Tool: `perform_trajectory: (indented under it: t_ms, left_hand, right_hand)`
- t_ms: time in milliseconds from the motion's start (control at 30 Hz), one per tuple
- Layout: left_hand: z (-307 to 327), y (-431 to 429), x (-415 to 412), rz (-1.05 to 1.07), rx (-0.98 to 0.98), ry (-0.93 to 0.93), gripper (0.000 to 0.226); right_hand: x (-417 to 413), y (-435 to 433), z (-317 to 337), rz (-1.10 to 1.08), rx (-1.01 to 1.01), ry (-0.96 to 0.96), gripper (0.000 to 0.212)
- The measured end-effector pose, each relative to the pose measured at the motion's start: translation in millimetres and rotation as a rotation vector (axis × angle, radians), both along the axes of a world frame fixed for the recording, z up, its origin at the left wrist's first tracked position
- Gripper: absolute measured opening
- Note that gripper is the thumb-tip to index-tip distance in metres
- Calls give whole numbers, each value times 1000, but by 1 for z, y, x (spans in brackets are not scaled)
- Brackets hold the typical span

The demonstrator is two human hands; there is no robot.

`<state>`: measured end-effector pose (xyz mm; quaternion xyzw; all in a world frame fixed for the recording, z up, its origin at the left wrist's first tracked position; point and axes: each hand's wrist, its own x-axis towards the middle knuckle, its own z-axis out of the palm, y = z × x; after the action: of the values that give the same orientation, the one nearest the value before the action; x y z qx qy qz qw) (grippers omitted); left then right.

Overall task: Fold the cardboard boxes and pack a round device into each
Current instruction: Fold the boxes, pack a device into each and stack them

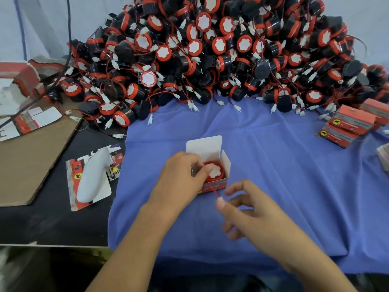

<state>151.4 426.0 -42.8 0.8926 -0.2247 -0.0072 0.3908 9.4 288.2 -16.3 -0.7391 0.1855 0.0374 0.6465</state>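
Observation:
A small red-and-white cardboard box (pixel 224 163) stands open on the blue cloth, its white lid flap raised at the back. A round red device (pixel 215 171) with a white centre sits inside it. My left hand (pixel 181 175) grips the box's left side, its fingers curled over the rim and touching the device. My right hand (pixel 250 209) is just in front of the box and pinches the device's white connector (pixel 220 199) on its red wire between thumb and forefinger.
A huge pile of round devices (pixel 210 51) with wires fills the back of the table. Closed boxes (pixel 351 125) are stacked at the right. Flat box blanks (pixel 31 121) and a brown cardboard sheet lie left, near a white handheld tool (pixel 92 175).

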Motion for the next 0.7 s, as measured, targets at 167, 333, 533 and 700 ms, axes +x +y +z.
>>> perform_trajectory:
  t_ms: [167,333,533,700]
  left_hand:
    - [3,-5,1,26,-27,105,13]
    - [9,-4,4,-92,-90,211,22]
    - [10,-7,8,-91,30,287,41]
    - [9,-1,9,-172,80,297,37]
  right_hand:
    - [9,-3,13,-136,-271,-146,15]
    - [30,-12,25,-155,-658,-305,18]
    - [69,-21,39,216,-1094,-320,27]
    - [90,-25,37,558,-1457,-188,26]
